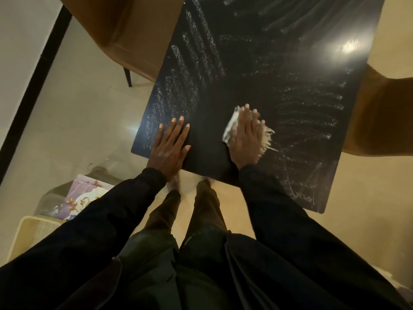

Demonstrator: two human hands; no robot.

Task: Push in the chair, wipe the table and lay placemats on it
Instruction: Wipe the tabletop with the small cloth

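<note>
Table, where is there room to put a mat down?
The far stretch of the table, between the left chair and the right chair, is bare, though streaked. It is crowded only near the front edge, where the left hand lies flat and the right hand presses the cloth.

Most of the cloth is buried under the right hand. The table runs off the top edge, and the left chair and right chair are both cropped. There's the floral sheet, half behind the sleeve, possibly placemats.

One black table, two brown chairs, one white cloth, two hands.
</note>
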